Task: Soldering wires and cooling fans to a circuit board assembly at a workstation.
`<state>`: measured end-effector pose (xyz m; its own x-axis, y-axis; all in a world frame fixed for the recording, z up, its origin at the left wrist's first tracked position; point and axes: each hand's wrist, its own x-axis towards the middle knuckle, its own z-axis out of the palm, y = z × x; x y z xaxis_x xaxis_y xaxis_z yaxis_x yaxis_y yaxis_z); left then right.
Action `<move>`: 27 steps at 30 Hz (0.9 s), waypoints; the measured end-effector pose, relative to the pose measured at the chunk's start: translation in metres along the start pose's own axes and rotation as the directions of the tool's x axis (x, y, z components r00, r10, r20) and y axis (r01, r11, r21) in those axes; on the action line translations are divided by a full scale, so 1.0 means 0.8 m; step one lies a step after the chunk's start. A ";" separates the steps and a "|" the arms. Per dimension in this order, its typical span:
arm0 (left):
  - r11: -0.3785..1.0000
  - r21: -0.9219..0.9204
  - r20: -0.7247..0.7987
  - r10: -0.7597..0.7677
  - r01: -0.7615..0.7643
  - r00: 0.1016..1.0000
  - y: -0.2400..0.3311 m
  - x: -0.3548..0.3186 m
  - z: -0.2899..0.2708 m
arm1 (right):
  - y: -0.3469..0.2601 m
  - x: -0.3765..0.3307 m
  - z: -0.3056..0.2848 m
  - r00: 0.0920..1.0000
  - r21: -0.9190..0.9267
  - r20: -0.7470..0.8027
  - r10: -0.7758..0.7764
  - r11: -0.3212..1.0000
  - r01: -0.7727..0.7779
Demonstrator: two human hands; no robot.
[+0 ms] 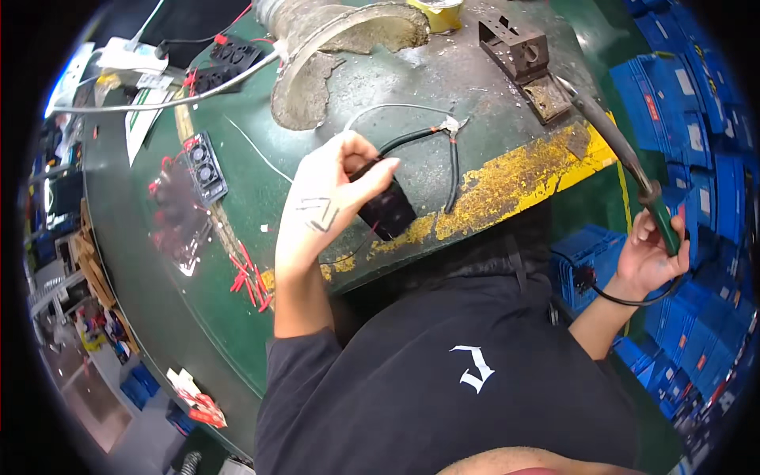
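Left hand (336,194) grips black module (385,210) at surface (237,317) front edge | right hand (649,257) holds soldering iron (625,158) | step: soldering wire joint (450,125), likely | next: steady tip placement

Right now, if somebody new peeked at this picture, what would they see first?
Probably the left hand in the middle, pinching a small black box with dark wires at the edge of the scuffed green table. Next, the right hand out to the right, gripping a green-handled soldering iron over blue crates. A big dusty grey ring sits at the top.
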<state>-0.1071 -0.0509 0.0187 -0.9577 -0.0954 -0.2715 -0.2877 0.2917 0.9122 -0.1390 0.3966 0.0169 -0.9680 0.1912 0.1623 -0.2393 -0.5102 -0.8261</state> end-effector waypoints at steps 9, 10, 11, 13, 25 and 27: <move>0.935 0.272 0.647 -0.002 -0.229 0.762 0.010 0.109 0.020 | -0.018 -0.038 0.030 0.995 -0.096 -0.058 -0.082 0.992 0.077; 0.896 0.356 0.621 -0.015 -0.264 0.784 0.009 0.116 0.030 | -0.021 -0.044 0.028 0.992 -0.104 -0.081 -0.101 0.990 0.093; 0.883 0.396 0.616 -0.051 -0.253 0.786 0.009 0.120 0.036 | -0.022 -0.052 0.026 0.989 -0.120 -0.096 -0.112 0.988 0.100; 0.875 0.339 0.601 0.081 -0.345 0.795 0.010 0.123 0.051 | -0.026 -0.063 0.018 0.967 -0.139 -0.204 -0.150 0.983 0.124; 0.721 0.555 -0.039 0.520 -0.415 0.853 0.032 0.026 0.049 | -0.059 -0.046 -0.048 0.914 -0.372 -0.208 -0.347 0.893 0.255; 0.736 0.603 -0.112 0.461 -0.308 0.880 0.034 0.005 0.066 | -0.056 -0.018 -0.041 0.893 -0.400 -0.155 -0.423 0.853 0.335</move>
<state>-0.1190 0.0067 0.0261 -0.9748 -0.0564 0.2157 0.0787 0.8180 0.5698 -0.1121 0.4445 0.0342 -0.7515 0.5161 0.4109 -0.4981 -0.0357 -0.8664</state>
